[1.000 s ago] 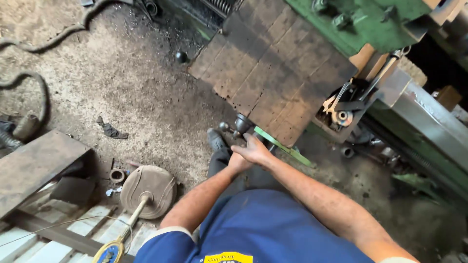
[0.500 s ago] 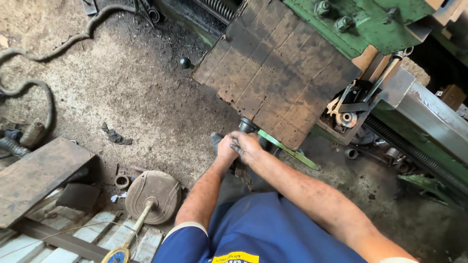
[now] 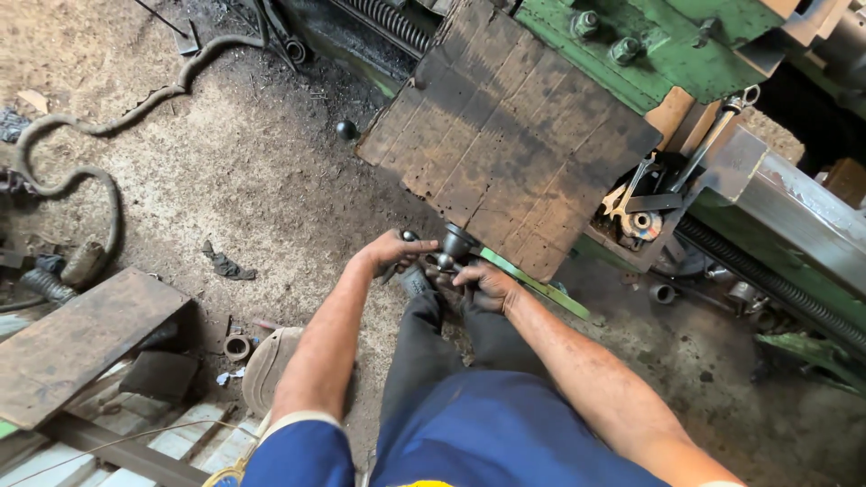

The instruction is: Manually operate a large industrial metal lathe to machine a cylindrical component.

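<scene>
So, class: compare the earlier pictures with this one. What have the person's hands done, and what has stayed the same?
The left hand has come off the right hand and moved out to the left, now gripping a slim dark tool. The right hand stays at the small dark metal part beside the wooden board. The green machine, hose and floor clutter are unchanged; only the camera shifted.

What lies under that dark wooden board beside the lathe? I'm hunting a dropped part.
Only the dirt floor shows around the wooden board. A green strip pokes out at its lower edge, near the right hand. Everything beneath the board is covered.
</scene>
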